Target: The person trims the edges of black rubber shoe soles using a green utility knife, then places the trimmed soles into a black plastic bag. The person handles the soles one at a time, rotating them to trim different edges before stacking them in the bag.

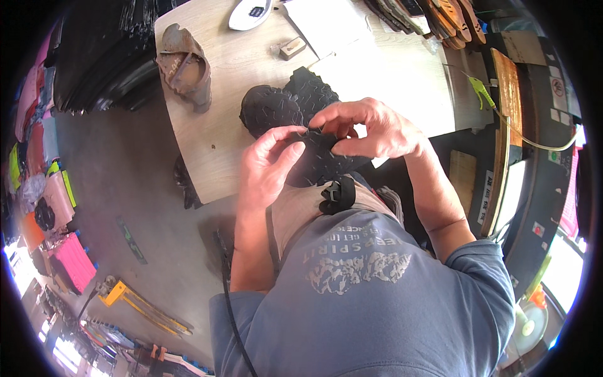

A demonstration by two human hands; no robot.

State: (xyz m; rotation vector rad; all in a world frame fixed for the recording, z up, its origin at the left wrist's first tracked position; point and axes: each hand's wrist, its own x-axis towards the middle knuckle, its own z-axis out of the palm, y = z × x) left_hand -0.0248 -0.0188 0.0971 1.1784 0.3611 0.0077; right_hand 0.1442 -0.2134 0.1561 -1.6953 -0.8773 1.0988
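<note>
From where I stand, the person has both hands raised in front of the belt (339,193), over a heap of black patterned pieces (282,110) that lies at the near edge of the tabletop (217,144) and reaches down toward the lap. The left hand (267,160) has its thumb and forefinger spread, the forefinger's tip close to the right hand's fingertips. The right hand (383,135) curls its fingers above the black pieces, thumb apart from the forefinger. I can't tell whether either hand's fingers are grasping a bit of the black stuff.

Beyond the heap sit a small block (293,48), a white sheet (323,25) and a white device with a dark display (249,14). A brown hollow form (184,66) lies near the tabletop's left edge. Off to the right hangs a green air gun (481,92).
</note>
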